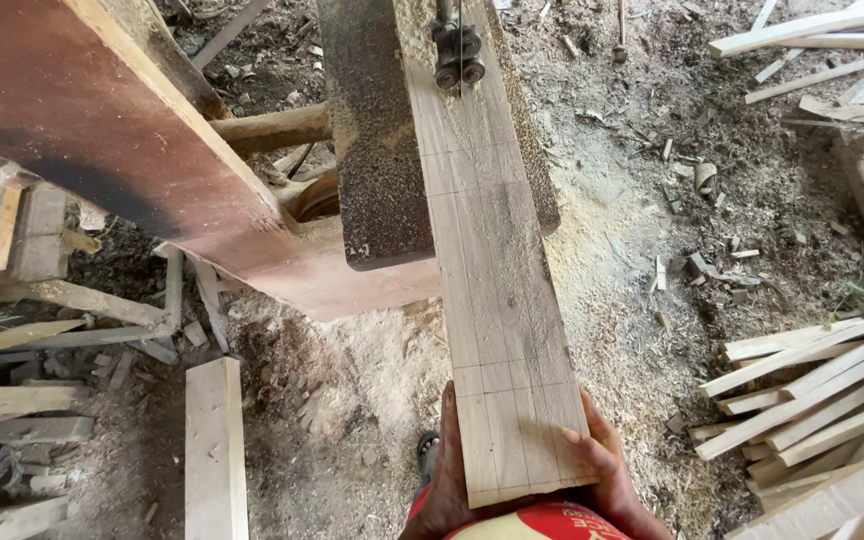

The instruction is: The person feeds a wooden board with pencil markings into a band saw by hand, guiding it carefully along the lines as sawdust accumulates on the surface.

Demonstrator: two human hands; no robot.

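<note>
A long pale wooden plank (487, 250) with pencil lines drawn along and across it lies on the dark, sawdust-covered saw table (377, 150). Its far end reaches the band saw's blade guide rollers (458, 58). My left hand (444, 480) grips the plank's near left edge. My right hand (607, 470) grips its near right edge, with the thumb lying on top of the board. The plank's near end sits just above my red shirt (542, 522).
A big reddish-brown machine cover (122, 140) stands at the left. Sawdust and offcuts cover the floor (642, 260). Several cut wooden strips (812, 390) are stacked at the right, more strips (822, 40) at the top right. A short board (215, 450) and scrap timber lie at the left.
</note>
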